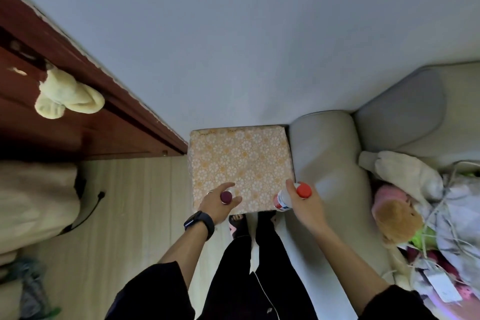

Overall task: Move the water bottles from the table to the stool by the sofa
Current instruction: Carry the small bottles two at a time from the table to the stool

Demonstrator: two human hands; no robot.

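Left hand (219, 202) is closed around a bottle with a dark maroon cap (226, 197); the body is hidden under the fingers, so no label is visible. There is a ring on one finger and a black watch (200, 224) on the wrist. The hand sits over the near-left corner of the stool (239, 161), which has an orange cover with a white flower print. Can't tell if the bottle base touches the stool.

Right hand (305, 205) is wrapped around a clear bottle with a red cap (303, 190), tilted, cap pointing away. It has a white label with red and blue print, text too blurred to read. It is held at the stool's near-right corner, just beside the grey sofa arm (324, 158).
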